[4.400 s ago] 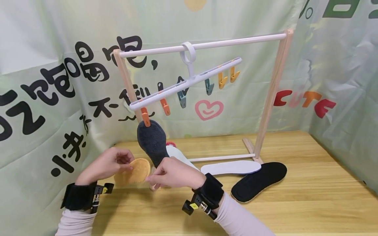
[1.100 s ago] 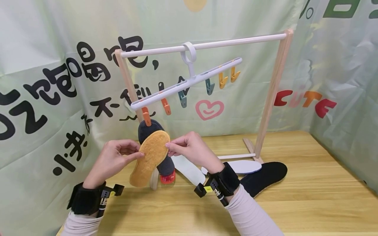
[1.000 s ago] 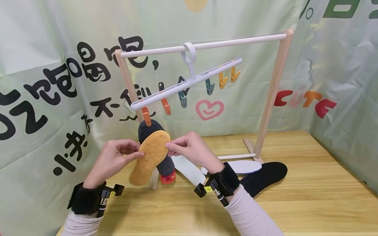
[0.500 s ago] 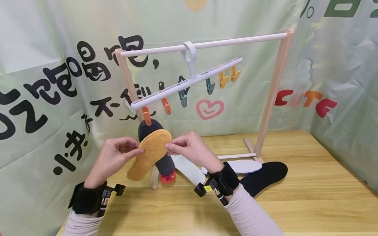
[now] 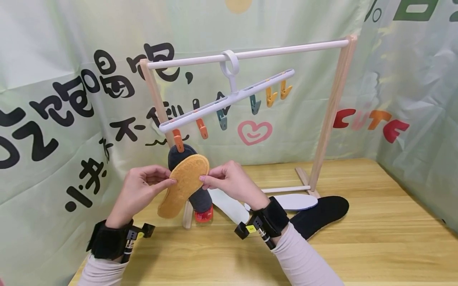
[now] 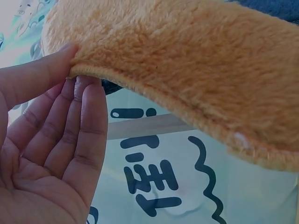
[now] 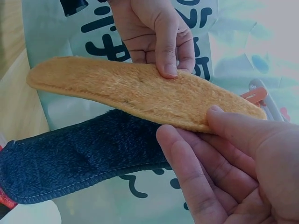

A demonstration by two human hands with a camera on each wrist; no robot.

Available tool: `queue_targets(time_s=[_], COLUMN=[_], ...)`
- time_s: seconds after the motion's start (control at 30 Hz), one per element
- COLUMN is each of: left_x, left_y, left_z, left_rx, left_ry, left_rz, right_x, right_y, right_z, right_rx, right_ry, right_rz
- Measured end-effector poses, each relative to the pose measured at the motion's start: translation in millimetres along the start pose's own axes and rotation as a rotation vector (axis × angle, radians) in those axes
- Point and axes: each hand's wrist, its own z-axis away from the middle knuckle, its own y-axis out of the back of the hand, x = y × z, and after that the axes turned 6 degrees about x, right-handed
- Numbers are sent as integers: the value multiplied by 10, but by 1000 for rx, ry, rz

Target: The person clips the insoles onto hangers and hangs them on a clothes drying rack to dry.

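A fuzzy orange-tan insole [image 5: 184,184] is held up between both hands, its wide end upper right and its narrow end lower left. My left hand [image 5: 144,188] pinches its left edge between thumb and fingers. On the opposite edge my right hand [image 5: 232,182] pinches it the same way, thumb on the furry face, as the right wrist view shows. Just behind hangs a dark blue-grey insole [image 5: 201,201], clipped at its top by an orange clip [image 5: 178,141] at the left end of the white hanger [image 5: 205,111]. The orange insole covers part of it.
The hanger hangs tilted from the rail of a wooden rack [image 5: 330,115]. More clips, such as a teal clip [image 5: 222,120] and a yellow clip [image 5: 270,97], line it. A white insole [image 5: 295,202], a black insole [image 5: 320,214] and a red object [image 5: 204,215] are on the table.
Several seconds ago the orange insole was low beside the left hand; both hands have since raised it in front of the dark insole. Over the last second it has risen slightly.
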Motion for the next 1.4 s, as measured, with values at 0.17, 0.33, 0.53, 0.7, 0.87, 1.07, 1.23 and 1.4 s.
queue_targets(time_s=[0.17, 0.33, 0.53, 0.7, 0.87, 1.07, 1.23, 1.4], left_x=[25, 19, 17, 35, 39, 19, 5, -3], left_y=[-19, -32, -43, -52, -74, -102, -109, -116], left_z=[9, 7, 6, 9, 1, -19, -22, -20], left_rx=[10, 22, 39, 53, 68, 45, -10, -46], left_ry=[8, 2, -2, -5, -6, -3, 22, 36], left_rz=[16, 22, 29, 62, 118, 153, 127, 95], right_x=[34, 35, 32, 37, 59, 82, 93, 85], right_y=[-18, -32, -35, -43, -49, -38, -19, 5], right_z=[-11, -13, -12, -16, -15, -16, -24, -24], right_rx=[-6, -18, -21, -28, -44, -47, -29, -7], right_ry=[-2, -4, -7, -1, -4, 0, -8, -23], right_rz=[-12, -19, -17, -17, -31, -15, -4, -1])
